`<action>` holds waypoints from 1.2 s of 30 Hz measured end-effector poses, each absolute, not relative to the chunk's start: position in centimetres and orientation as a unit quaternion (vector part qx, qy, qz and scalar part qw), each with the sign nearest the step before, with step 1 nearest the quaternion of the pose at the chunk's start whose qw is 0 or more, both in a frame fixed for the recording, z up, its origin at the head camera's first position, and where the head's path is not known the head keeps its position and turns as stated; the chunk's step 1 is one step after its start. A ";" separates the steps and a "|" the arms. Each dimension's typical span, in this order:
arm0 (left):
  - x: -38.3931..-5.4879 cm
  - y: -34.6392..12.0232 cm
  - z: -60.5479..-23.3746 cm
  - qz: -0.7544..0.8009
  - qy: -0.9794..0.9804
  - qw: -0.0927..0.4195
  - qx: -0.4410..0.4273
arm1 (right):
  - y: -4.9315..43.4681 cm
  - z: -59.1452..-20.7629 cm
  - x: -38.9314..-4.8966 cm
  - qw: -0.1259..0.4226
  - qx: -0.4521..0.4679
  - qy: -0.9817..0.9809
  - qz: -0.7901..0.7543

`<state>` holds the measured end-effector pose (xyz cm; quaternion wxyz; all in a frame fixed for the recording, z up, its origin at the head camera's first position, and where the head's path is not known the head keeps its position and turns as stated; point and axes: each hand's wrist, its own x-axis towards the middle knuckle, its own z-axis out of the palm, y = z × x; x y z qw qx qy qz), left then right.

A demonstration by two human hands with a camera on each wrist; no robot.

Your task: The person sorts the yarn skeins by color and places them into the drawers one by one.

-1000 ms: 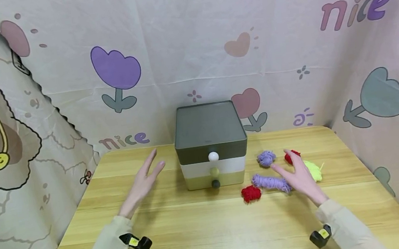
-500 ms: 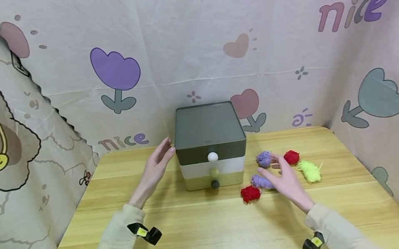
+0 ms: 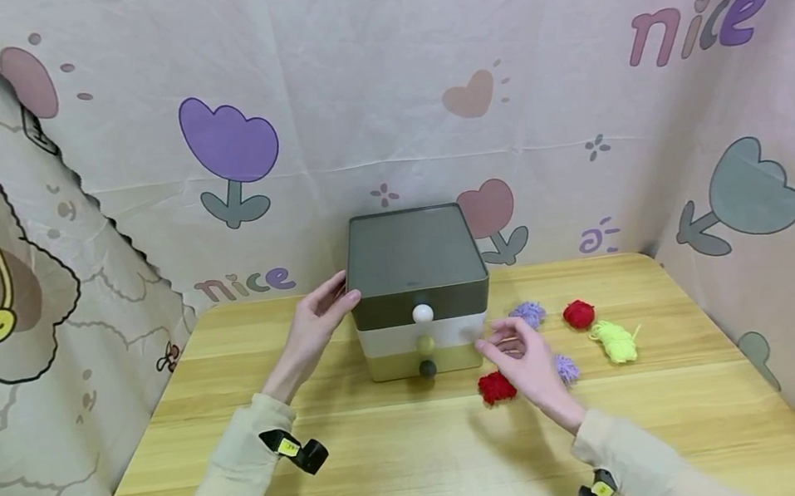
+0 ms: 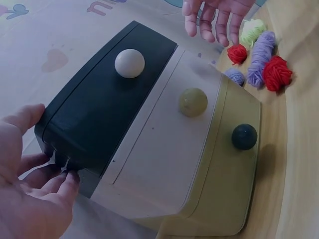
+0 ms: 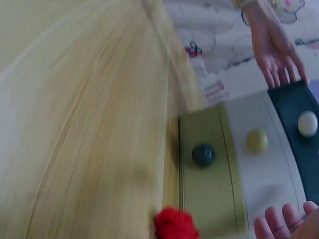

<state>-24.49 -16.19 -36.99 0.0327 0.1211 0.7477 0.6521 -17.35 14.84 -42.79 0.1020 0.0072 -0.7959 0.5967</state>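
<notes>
A small drawer box stands on the table, with a dark grey top tier, a white middle and an olive bottom. Its front carries a white knob, an olive knob and a dark knob. My left hand touches the upper left side of the box, thumb near the front corner and fingers along the side. Beside the lower right side is my right hand, its fingers loosely bent and holding nothing; whether it touches the box I cannot tell. All tiers appear closed.
Right of the box lie a red yarn bundle, a purple yarn ball, another red ball and a yellow-green bundle. My right hand partly covers a long purple skein. A patterned curtain hangs behind the wooden table.
My left hand has moved right and up to the box's left side. The right hand has come left from over the yarn to the box's right side. The box and yarn stay put.
</notes>
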 end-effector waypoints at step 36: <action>-25.2 -16.7 -35.9 0.677 0.726 0.044 0.113 | 6.1 -41.9 -20.2 0.213 0.048 -0.694 0.687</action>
